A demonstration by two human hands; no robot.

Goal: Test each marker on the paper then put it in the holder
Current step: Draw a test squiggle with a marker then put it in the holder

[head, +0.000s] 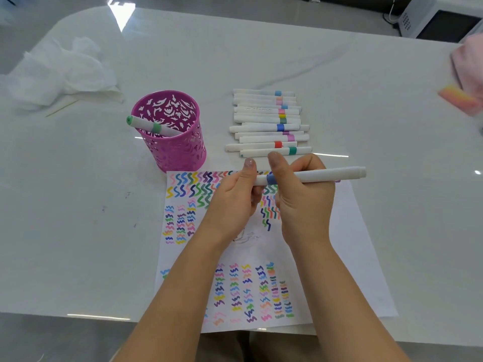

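Both hands hold one white marker with a blue band (329, 175) level above the paper (350, 257). My left hand (235, 194) grips its left end by the cap. My right hand (303, 197) wraps the barrel just right of the band. The sheet is covered with coloured squiggles. A purple cut-out holder (175, 150) stands to the upper left of the paper, with a green-banded marker (151, 125) leaning in it. A row of several white markers (269, 124) lies on the table just beyond my hands.
Crumpled white tissue (62, 71) lies at the far left with a thin stick (61, 108) beside it. A pink cloth (467, 66) and an orange-pink block (457, 99) sit at the right edge. A white microwave (441, 19) stands behind the white marble table (78, 218).
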